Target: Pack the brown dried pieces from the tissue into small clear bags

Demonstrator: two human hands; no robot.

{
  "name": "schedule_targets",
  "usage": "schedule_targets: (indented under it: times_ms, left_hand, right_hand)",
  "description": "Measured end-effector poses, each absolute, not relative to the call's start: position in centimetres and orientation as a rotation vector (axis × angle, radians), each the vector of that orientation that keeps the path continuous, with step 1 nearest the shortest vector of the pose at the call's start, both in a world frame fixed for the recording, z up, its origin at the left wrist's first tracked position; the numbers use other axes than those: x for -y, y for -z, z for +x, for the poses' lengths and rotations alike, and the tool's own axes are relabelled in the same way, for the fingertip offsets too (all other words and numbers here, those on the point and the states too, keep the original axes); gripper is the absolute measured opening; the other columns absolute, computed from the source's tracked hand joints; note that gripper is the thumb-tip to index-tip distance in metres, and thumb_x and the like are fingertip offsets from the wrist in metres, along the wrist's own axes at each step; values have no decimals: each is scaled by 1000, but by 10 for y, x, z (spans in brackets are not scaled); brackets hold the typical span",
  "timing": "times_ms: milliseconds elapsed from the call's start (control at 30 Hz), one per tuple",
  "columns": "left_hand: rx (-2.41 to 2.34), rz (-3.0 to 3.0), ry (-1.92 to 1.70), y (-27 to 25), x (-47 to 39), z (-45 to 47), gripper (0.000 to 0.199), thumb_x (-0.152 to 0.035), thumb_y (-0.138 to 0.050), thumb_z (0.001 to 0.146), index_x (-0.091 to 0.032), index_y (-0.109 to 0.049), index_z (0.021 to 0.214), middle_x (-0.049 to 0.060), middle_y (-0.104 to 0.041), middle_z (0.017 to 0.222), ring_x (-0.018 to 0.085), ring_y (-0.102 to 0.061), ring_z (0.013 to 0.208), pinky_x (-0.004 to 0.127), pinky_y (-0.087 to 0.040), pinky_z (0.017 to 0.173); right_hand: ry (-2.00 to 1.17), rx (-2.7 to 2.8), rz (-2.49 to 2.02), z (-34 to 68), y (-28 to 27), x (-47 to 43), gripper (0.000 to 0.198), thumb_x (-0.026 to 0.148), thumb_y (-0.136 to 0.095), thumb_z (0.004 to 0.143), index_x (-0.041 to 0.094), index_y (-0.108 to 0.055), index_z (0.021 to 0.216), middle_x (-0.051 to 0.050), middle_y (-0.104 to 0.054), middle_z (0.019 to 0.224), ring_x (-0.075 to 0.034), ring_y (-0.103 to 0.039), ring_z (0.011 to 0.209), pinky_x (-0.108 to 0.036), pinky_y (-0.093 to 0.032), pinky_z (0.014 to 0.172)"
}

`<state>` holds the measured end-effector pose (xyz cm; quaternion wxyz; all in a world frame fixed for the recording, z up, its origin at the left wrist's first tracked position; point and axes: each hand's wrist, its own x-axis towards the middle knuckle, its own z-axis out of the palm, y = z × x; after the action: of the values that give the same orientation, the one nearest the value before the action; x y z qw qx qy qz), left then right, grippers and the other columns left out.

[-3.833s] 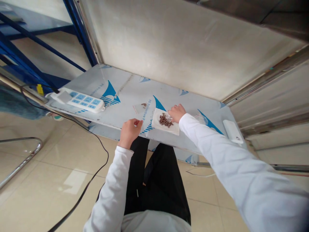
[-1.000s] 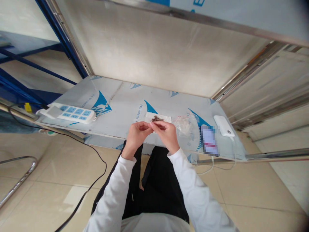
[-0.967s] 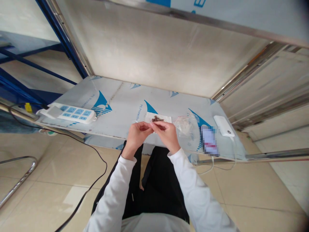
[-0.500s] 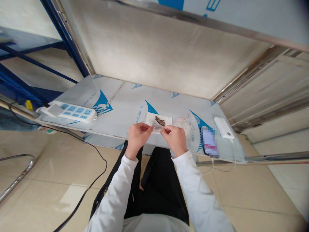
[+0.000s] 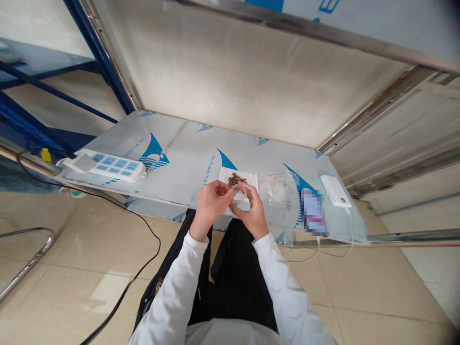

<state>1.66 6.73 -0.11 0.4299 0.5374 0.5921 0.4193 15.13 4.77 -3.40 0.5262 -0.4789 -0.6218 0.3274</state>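
My left hand point(image 5: 212, 205) pinches a small clear plastic bag point(image 5: 240, 193) between thumb and fingers. From the other side my right hand point(image 5: 254, 212) grips the same bag, its thumb and forefinger curved around it. The hands are close together at the front edge of the shelf. Just beyond them, a pile of small dark brown pieces point(image 5: 236, 179) lies on a white paper square point(image 5: 253, 180). The near part of the paper is hidden behind my fingers. Whether the bag contains anything is too small to tell.
More clear plastic bags point(image 5: 276, 188) lie right of the paper on the film-covered metal shelf point(image 5: 183, 158). Farther right are a phone point(image 5: 313, 211) and a white power bank point(image 5: 335, 190) with cables. A white power strip point(image 5: 111, 165) sits at the left.
My hands have drawn closer together, the right one shifting left, with the clear bag between them. The brown pieces now look more spread out in a looser pile on the paper.
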Motion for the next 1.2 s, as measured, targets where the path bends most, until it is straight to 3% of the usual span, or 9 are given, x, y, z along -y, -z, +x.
schedule_targets:
  times_ms: [100, 300, 467, 633, 767, 933, 1200]
  left_hand:
    - [-1434, 1328, -1072, 4, -68, 18, 15, -33, -63, 70, -18, -64, 69, 2, -68, 64, 14, -63, 62, 23, -44, 59]
    - [-1375, 1114, -1239, 1, -77, -3, 42, -57, -60, 73, -15, -63, 69, 5, -68, 68, 14, -63, 63, 21, -42, 55]
    - [-1444, 942, -1371, 3, -82, -35, 46, -60, -58, 73, -14, -62, 70, 6, -69, 72, 13, -61, 59, 21, -41, 51]
    - [-1461, 913, -1324, 7, -82, -44, 43, -57, -62, 71, -14, -62, 68, 6, -69, 71, 12, -61, 58, 21, -40, 51]
    - [-1453, 929, -1294, 8, -83, -47, 42, -56, -62, 70, -14, -63, 67, 6, -68, 70, 13, -61, 58, 21, -39, 49]
    - [-1488, 921, -1299, 10, -84, -56, 41, -54, -61, 70, -14, -63, 67, 7, -70, 73, 13, -61, 58, 21, -39, 49]
    - [-1523, 926, -1276, 17, -83, -61, 37, -51, -58, 74, -14, -64, 70, 7, -70, 74, 14, -62, 61, 22, -40, 52]
  right_hand:
    - [-704, 1418, -1157, 144, 40, -48, 42, 26, -72, 72, 24, -57, 111, -6, -63, 116, -22, -59, 110, -39, -44, 99]
    - [-666, 1405, -1250, 166, 41, -70, 40, 36, -70, 74, 21, -60, 109, -6, -69, 100, -21, -64, 95, -36, -48, 90]
    - [-433, 1980, -1566, 207, 37, -121, 40, 41, -70, 74, 18, -62, 106, -4, -70, 91, -18, -64, 80, -30, -49, 75]
    - [26, 2735, -1815, 206, 27, -163, 36, 35, -68, 77, 20, -62, 109, -8, -67, 102, -21, -61, 94, -30, -44, 77]
    - [187, 2919, -1769, 189, 20, -176, 26, 23, -69, 75, 15, -67, 99, -15, -65, 103, -29, -56, 100, -38, -38, 81]
    - [368, 3100, -1632, 176, 16, -181, 17, 15, -59, 80, 15, -68, 95, -16, -64, 103, -30, -50, 105, -40, -31, 84]
    - [544, 3173, -1507, 177, 16, -176, 22, 11, -54, 81, 14, -66, 99, -16, -62, 102, -29, -47, 104, -41, -27, 83]
